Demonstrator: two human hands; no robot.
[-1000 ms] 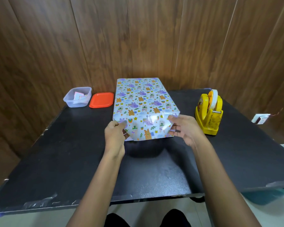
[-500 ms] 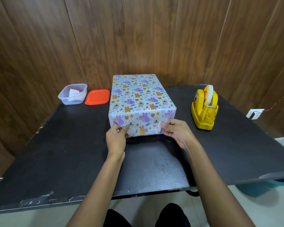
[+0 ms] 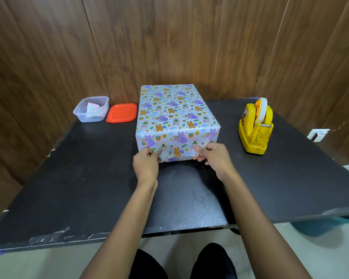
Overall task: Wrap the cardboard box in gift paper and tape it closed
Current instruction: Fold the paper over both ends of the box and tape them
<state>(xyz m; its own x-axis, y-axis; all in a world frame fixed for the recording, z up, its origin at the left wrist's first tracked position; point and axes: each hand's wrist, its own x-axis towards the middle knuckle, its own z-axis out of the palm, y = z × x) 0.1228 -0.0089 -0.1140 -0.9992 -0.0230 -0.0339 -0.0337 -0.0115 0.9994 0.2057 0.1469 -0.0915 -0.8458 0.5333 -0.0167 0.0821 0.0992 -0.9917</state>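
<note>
The box (image 3: pixel 170 109), covered in paper (image 3: pixel 177 138), is sitting on the black table (image 3: pixel 85 178). The left hand (image 3: pixel 146 165) and right hand (image 3: pixel 217 158) are each pinching the paper's lower edge on the box's near face, hiding its bottom corners. Whether tape is holding that fold cannot be told. Left of the box, a tub (image 3: pixel 91 114) of indistinct scraps and a lid (image 3: pixel 121 112) are lying; right of it, a dispenser (image 3: pixel 254 133) is standing. A wood wall (image 3: pixel 169 41) is rising behind.
</note>
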